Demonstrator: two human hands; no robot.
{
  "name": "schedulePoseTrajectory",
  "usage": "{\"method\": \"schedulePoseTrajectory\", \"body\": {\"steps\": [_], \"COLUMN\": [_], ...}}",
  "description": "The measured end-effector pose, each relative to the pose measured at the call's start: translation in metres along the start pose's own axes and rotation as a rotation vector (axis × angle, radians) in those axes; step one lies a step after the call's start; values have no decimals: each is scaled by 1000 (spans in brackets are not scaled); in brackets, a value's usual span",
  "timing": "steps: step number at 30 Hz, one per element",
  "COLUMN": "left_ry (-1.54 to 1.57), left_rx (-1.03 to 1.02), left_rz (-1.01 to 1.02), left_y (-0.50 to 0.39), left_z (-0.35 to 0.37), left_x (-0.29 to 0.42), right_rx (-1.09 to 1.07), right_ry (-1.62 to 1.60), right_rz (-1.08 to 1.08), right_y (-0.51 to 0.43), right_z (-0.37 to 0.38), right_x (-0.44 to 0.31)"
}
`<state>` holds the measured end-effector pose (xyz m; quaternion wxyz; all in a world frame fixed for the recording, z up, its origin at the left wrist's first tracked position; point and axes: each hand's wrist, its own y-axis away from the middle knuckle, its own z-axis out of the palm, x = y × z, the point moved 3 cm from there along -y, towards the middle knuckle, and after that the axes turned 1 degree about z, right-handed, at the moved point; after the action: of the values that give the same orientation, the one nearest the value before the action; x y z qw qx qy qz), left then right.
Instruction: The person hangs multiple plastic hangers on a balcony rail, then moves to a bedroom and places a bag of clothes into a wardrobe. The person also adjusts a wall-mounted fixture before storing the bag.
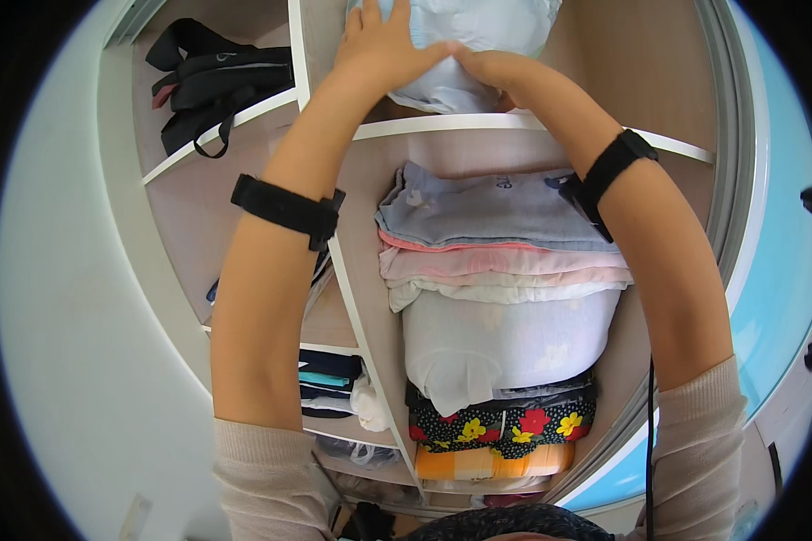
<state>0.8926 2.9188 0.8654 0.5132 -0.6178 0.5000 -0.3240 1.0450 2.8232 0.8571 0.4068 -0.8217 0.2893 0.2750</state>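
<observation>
A pale, crinkled bundle (477, 30), apparently wrapped in thin plastic, rests on the upper shelf, its top cut off by the frame. My left hand (382, 44) lies on its left side with fingers spread. Against the bundle's lower front is my right hand (497, 73), its fingers partly hidden, so its grip is unclear. The two thumbs meet or nearly meet in front of the bundle. Under this shelf sits a stack of folded grey-blue cloth (487, 206), pink cloth (501, 264) and a large white bedding bundle (511, 341).
A white shelf edge (446, 126) runs below my hands, and an upright divider (299, 51) stands left. Black bags (227, 81) occupy the left compartment. Flowered fabric (507, 426) and orange checked fabric (494, 463) lie low. Blue sliding door panels (778, 223) are at right.
</observation>
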Motion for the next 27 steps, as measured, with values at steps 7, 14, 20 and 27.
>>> {"method": "schedulePoseTrajectory", "body": {"steps": [7, 14, 20, 27], "left_ry": [-123, -176, -75, 136], "left_rx": [-15, 173, -10, -44], "left_rz": [27, 276, 227, 165], "left_y": [24, 28, 28, 52], "left_z": [40, 52, 59, 61], "left_x": [-10, -6, 18, 26], "right_rx": [-70, 182, 256, -55], "right_ry": [377, 174, 8, 120], "right_rz": [-7, -49, -31, -172], "right_y": [-2, -27, -42, -49], "right_z": [3, -10, -20, -28], "right_x": [-2, 11, 10, 22]}}
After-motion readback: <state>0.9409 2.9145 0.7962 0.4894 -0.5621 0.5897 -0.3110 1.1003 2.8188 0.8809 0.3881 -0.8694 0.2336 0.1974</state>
